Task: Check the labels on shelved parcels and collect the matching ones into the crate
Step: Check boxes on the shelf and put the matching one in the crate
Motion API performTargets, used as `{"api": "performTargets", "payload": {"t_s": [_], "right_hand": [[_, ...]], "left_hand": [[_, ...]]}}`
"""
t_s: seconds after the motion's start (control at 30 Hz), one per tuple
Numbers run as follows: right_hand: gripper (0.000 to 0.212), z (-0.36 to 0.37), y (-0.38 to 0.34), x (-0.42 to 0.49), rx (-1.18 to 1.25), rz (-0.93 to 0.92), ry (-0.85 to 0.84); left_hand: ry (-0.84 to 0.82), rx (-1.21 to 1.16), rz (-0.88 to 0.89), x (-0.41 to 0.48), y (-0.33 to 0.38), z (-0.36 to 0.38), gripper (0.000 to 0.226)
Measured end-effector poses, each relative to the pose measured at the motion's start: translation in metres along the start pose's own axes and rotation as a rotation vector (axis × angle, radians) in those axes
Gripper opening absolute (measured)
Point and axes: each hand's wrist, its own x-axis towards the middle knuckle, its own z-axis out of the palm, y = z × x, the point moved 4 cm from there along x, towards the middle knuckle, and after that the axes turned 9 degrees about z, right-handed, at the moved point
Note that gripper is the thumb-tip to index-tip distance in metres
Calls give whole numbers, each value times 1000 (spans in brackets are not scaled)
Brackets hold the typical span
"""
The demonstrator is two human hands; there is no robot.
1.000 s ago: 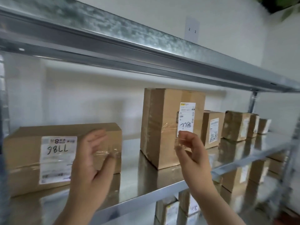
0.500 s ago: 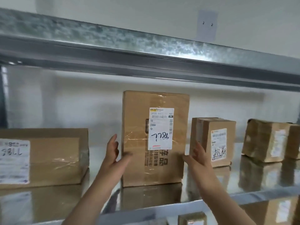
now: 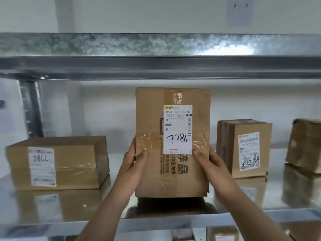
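Observation:
A tall cardboard parcel (image 3: pixel 156 110) stands upright in the middle of the metal shelf (image 3: pixel 278 200). Its white label (image 3: pixel 177 129) faces me and reads 7786 in handwriting. My left hand (image 3: pixel 132 164) grips the parcel's left edge, thumb on the front face. My right hand (image 3: pixel 210 161) grips its right edge, thumb just below the label. The crate is not in view.
A flat parcel (image 3: pixel 69 162) with an upside-down handwritten label lies at the left. A small parcel (image 3: pixel 246 148) with a handwritten label stands at the right, another parcel (image 3: pixel 305 145) beyond it. The upper shelf (image 3: pixel 156 56) runs close overhead. More parcels sit on the shelf below.
Both hands moved from the left parcel to the tall one and closed on its two sides. My view shifted right and nearer, centring on its label.

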Motion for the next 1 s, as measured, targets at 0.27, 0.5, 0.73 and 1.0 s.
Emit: {"api": "performTargets", "payload": {"t_s": [0.27, 0.5, 0.73, 1.0], "right_hand": [[37, -6, -13, -33, 56, -62, 2], [65, -10, -6, -27, 0, -59, -73], [30, -19, -9, -13, -6, -99, -14], [149, -31, 6, 18, 64, 55, -296]], "left_hand": [[121, 159, 174, -25, 36, -14, 51], [94, -55, 140, -37, 22, -14, 40], [166, -118, 125, -34, 6, -12, 35], [152, -186, 128, -11, -6, -33, 51]]}}
